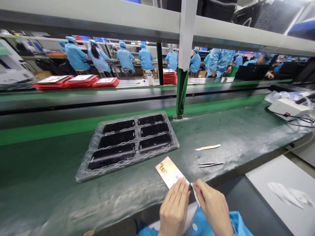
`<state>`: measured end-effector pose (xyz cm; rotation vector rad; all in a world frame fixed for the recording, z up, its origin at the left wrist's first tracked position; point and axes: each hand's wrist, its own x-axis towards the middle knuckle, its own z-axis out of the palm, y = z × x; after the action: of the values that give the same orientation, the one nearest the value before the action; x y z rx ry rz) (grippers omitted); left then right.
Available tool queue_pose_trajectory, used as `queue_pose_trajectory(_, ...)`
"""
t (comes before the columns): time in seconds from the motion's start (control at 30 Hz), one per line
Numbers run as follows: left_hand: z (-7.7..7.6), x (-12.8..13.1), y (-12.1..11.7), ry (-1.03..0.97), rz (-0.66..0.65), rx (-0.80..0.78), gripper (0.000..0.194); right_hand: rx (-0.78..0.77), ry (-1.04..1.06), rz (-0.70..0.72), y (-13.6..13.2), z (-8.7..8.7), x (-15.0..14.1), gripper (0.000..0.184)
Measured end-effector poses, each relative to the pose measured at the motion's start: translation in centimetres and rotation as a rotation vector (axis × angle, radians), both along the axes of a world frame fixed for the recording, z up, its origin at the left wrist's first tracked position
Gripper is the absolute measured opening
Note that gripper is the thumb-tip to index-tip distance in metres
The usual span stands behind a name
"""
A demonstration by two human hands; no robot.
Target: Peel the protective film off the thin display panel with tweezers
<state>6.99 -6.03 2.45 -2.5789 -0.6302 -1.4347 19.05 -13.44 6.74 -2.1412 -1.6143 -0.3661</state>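
My left hand (174, 206) lies with its fingers together on the near end of a flat rectangular panel (168, 171), pale with orange marks, on the green bench. My right hand (213, 205) is closed in a pinch on a thin white strip (196, 196) at the panel's near corner. Both hands meet at that corner, close to the bench's front edge. A grey plastic tray (86, 170) with several dark panels in its pockets sits just beyond and to the left.
Metal tweezers (210, 164) and a pale flat stick (208, 147) lie right of the panel. A white box with cables (287, 107) stands far right. A green post (181, 92) rises behind the tray. Red trays (76, 81) and people in blue coats are beyond.
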Motion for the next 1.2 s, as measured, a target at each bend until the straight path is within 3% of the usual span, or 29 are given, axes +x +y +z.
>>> queue_pose_trajectory(0.53, 0.1, 0.0, 0.0, 0.008, 0.001, 0.023, 0.021, -0.010, -0.189, -0.017, 0.3, 0.7, -0.7, 0.059)
queue_pose_trajectory(0.9, -0.2, -0.1, 0.0, -0.008, -0.028, 0.011, 0.020, -0.079, -0.136, -0.094, 1.0, 0.4, -1.4, 0.060)
queue_pose_trajectory(1.1, 0.3, -0.3, 0.3, -0.005, -0.063, -0.033, 0.021, -0.103, 0.223, -0.017, 0.2, 0.5, 1.9, 0.044)
queue_pose_trajectory(1.2, 0.5, -0.6, 0.5, -0.004, -0.094, -0.060, 0.022, 0.004, 0.205, -0.066, -0.5, 1.5, 5.6, 0.047)
